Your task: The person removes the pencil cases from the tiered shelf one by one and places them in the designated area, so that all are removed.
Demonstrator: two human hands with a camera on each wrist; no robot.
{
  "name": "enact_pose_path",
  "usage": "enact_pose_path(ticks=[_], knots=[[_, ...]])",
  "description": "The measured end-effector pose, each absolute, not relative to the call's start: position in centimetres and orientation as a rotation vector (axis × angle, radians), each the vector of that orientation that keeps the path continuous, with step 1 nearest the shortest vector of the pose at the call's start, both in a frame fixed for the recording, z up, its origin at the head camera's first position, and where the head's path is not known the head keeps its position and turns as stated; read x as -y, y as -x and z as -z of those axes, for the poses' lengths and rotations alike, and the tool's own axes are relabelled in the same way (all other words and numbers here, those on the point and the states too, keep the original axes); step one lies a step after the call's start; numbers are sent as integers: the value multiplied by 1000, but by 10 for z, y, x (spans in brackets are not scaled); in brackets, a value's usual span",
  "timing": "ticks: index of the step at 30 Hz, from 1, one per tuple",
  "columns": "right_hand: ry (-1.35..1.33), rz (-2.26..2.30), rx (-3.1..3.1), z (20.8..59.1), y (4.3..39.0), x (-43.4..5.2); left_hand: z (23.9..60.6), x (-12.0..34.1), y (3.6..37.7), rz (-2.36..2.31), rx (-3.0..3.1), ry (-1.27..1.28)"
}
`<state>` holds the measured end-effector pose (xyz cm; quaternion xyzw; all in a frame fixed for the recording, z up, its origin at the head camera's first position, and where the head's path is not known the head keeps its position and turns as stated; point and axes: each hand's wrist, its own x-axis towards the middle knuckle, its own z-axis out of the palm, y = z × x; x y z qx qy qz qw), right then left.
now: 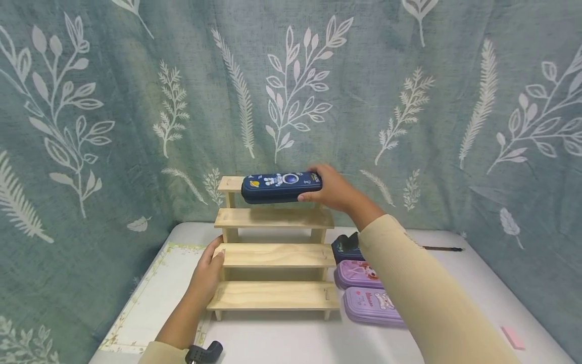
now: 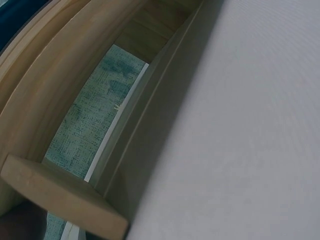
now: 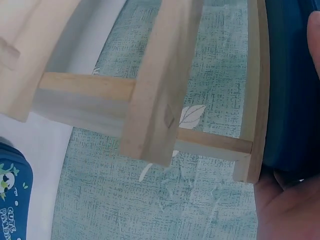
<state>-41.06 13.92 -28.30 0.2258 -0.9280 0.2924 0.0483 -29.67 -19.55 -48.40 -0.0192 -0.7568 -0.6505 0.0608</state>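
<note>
A dark blue pencil case (image 1: 282,187) with an astronaut and planets on its lid lies lengthwise over the top step of a wooden stepped rack (image 1: 275,218). My right hand (image 1: 334,187) grips its right end, thumb in front and fingers behind. In the right wrist view the case (image 3: 292,85) is against the top board (image 3: 257,100); whether its full weight rests there I cannot tell. My left hand (image 1: 209,268) holds the rack's left side near the second step from the bottom, its fingers partly hidden behind the wood.
Right of the rack lie a lilac pencil case (image 1: 368,305), a pink-purple one (image 1: 356,273) and a dark one (image 1: 343,247), partly behind my right sleeve. A brush-like stick (image 1: 443,248) and a pink block (image 1: 513,337) lie farther right. Patterned cloth (image 1: 291,101) hangs behind.
</note>
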Motion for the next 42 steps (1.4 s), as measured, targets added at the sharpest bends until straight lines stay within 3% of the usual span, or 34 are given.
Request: enact_pose_path(ticks=[12,42], knots=[[-706,-760,2832,289,380,-160,485,195,299,1990,2304,57],[-569,-877,2806,366,272,-233,483,193,296,1909,2373,-3]])
